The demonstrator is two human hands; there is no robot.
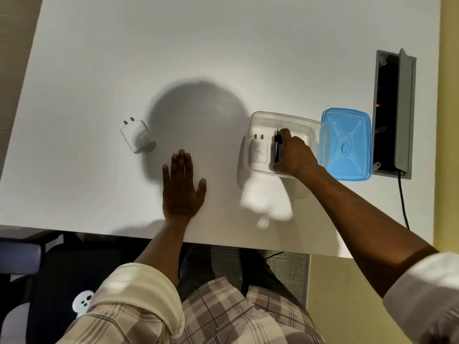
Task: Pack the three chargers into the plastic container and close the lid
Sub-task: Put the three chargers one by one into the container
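Observation:
A clear plastic container stands on the white table, right of centre. Inside it lies a white charger with its prongs pointing away from me. Beside that one is a black charger, and my right hand reaches into the container, shut on it. A second white charger lies alone on the table to the left, prongs up and away. My left hand rests flat on the table, fingers apart, holding nothing. The blue lid lies next to the container on its right.
A grey cable box is set into the table at the far right, its flap raised, with a black cable running toward me. The table's front edge is just behind my left wrist. A dark chair is below on the left.

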